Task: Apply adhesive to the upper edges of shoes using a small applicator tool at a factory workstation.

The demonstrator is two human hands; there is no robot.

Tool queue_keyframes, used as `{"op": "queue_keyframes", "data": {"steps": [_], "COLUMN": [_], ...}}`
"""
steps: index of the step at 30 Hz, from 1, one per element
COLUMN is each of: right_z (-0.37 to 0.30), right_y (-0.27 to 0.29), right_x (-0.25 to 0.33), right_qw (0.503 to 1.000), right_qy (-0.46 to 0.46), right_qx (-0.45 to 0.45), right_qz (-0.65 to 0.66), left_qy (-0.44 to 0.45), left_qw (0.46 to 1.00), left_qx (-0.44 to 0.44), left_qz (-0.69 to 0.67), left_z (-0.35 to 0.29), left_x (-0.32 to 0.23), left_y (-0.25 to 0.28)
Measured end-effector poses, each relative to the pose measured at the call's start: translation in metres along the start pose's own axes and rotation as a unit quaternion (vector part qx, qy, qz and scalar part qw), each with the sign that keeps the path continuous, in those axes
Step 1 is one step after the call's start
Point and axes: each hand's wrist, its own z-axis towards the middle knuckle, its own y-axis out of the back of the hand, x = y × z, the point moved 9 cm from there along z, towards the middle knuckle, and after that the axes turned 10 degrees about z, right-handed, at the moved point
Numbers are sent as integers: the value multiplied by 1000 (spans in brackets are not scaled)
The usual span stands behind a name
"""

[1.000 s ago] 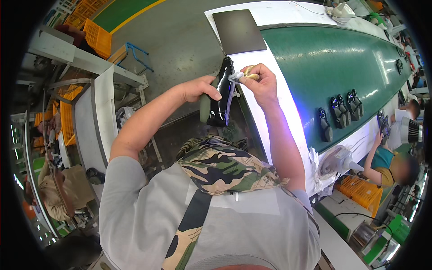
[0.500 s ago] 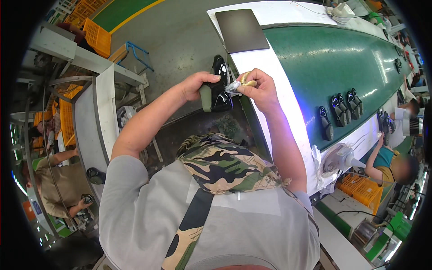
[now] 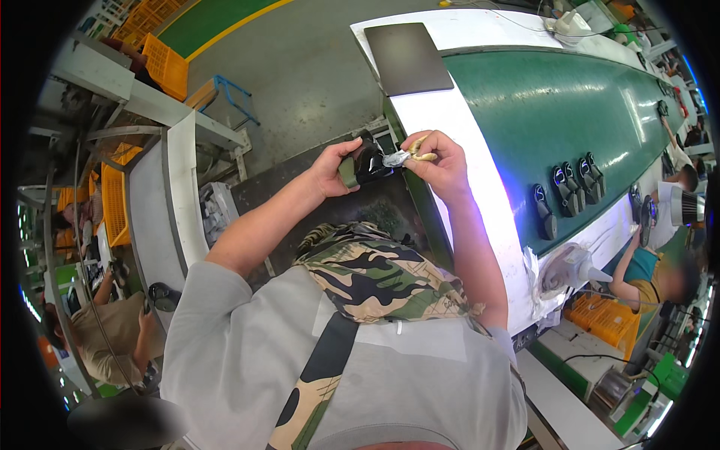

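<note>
Held in my left hand [image 3: 332, 166] is a glossy black shoe [image 3: 369, 160] with an olive-green part at its heel end. The thumb lies over the upper, and the palm hides part of the shoe. My right hand [image 3: 444, 166] pinches a crumpled, whitish wad [image 3: 395, 159] that looks like a rag, its tip against the shoe's shiny side. Something yellowish shows around those fingertips; what it is I cannot make out. Both hands are in front of my body, just left of the white table edge [image 3: 442, 124].
A green conveyor belt [image 3: 540, 112] carries several black shoes [image 3: 568, 187] to the right. A dark flat board [image 3: 409, 60] lies at its far end. A glue-like bottle [image 3: 566, 270] stands near right. Metal framing [image 3: 187, 187] is on the left, and co-workers are on both sides.
The shoe has turned from upright to a more sideways, foreshortened pose and come slightly nearer. My right hand keeps the wad against it, a little lower and farther right.
</note>
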Motion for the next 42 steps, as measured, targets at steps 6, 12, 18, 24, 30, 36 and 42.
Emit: {"op": "queue_keyframes", "data": {"steps": [6, 12, 18, 24, 30, 36, 42], "right_z": [4, 9, 30, 24, 10, -52, -176], "right_y": [-4, 18, 16, 14, 43, 125, 214], "right_x": [-6, -24, -70, -79, -70, -65, -2], "right_qw": [1000, 997, 992, 989, 989, 981, 935], "right_qy": [19, 54, -14, -66, -71, -54, -30], "right_qx": [-2, -48, -39, -44, -113, -186, -352], "right_qz": [-1, -7, 117, 124, 57, 13, 13], "left_qy": [-52, -161, -359, -329, -314, -61, -212], "left_qw": [997, 983, 930, 661, 631, 611, 633], "left_qx": [-42, 25, -66, -557, -626, -580, -502], "left_qz": [-25, -85, 42, 380, 334, 536, 550], "left_z": [-14, -47, -151, -386, -623, -492, -168], "left_x": [8, -19, -125, -223, -199, -148, -190], "left_y": [7, -16, -36, 46, 208, 246, 190]}}
